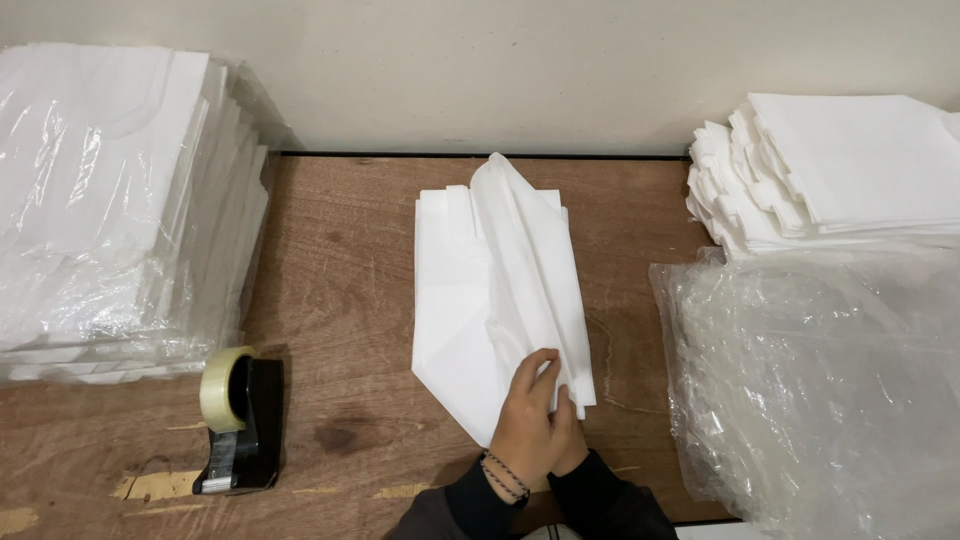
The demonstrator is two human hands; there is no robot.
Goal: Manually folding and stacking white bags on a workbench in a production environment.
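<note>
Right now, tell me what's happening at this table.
A person is pressing both hands on the near edge of a white folded sheet item lying in the middle of the wooden table. The left hand, with a braided bracelet at the wrist, lies on top; the right hand is mostly hidden beneath it. A plastic-wrapped stack of white items sits at the left, a tape dispenser in front of it. At the right are an unwrapped white stack and crumpled clear plastic.

Even, soft overhead light — sharp focus, faint shadows, glare on the plastic wrap (830, 380).
</note>
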